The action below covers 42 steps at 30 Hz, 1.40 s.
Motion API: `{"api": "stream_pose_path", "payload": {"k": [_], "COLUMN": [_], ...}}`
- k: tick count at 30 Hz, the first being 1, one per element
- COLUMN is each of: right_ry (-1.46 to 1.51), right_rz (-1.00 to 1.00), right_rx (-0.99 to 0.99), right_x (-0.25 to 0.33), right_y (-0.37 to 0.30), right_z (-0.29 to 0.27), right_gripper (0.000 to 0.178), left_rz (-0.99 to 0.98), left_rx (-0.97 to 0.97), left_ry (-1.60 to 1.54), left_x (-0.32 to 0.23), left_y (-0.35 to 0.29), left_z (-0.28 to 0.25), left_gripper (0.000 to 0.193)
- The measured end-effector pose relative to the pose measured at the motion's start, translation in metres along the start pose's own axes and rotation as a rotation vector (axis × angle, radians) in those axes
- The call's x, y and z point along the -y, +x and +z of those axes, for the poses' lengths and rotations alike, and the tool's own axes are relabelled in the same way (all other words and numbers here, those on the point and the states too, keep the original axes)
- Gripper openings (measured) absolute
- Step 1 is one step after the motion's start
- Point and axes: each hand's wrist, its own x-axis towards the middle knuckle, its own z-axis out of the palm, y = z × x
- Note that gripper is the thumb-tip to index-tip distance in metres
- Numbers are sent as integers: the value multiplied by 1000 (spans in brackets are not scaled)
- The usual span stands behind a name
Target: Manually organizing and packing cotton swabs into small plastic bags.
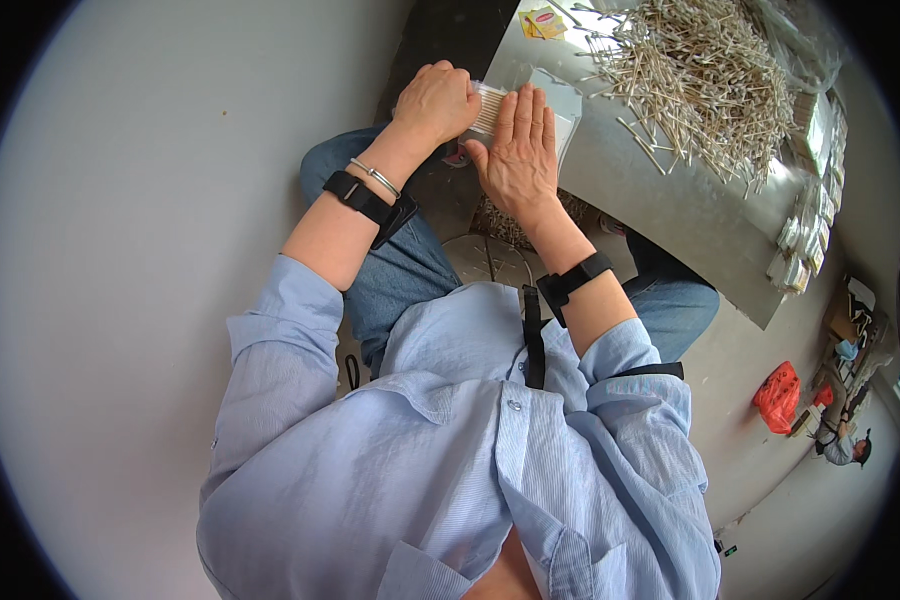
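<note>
At twelve o'clock, the left hand (435,102) is clenched around a clear bag (490,108) packed with a bundle of cotton swabs, while the right hand (520,150) lies flat and released against the bag's side. A loose swab pile (705,80) covers the metal table (670,210) at one o'clock.

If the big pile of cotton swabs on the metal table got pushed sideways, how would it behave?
The pile of cotton swabs looks loose and criss-crossed, so it would likely spread rather than slide as one. The sticks are thin, probably very light; strays could roll on the smooth metal table.

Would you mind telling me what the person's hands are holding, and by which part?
A small bundle of cotton swabs: the left hand grips its left end, while the right hand lies flat, palm against its right side.
</note>
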Motion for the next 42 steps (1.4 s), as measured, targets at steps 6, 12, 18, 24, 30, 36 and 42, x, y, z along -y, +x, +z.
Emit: {"api": "stream_pose_path", "payload": {"k": [6,12,18,24,30,36,42], "right_ry": [1,0,3,19,33,29,12], "right_rz": [5,8,14,-4,-5,-19,-36], "right_rx": [-3,4,5,1,-12,-5,-6], "right_x": [-2,-3,-2,6,9,8,8], "right_y": [-1,0,-1,6,5,5,4], "right_z": [2,3,4,4,5,4,6], "right_gripper": [81,80,80,81,81,81,81], "left_rz": [48,185,338,-337,-500,-441,-341], "left_rx": [4,-139,-212,-246,294,221,249], "left_ry": [27,153,100,-1021,-1425,-1379,-1147], "left_x": [0,-10,1,57,56,54,41], "left_y": [2,-9,-6,-2,2,-1,3], "left_z": [2,-3,-2,33,29,21,14], "left_gripper": [20,14,14,54,60,44,41]}}
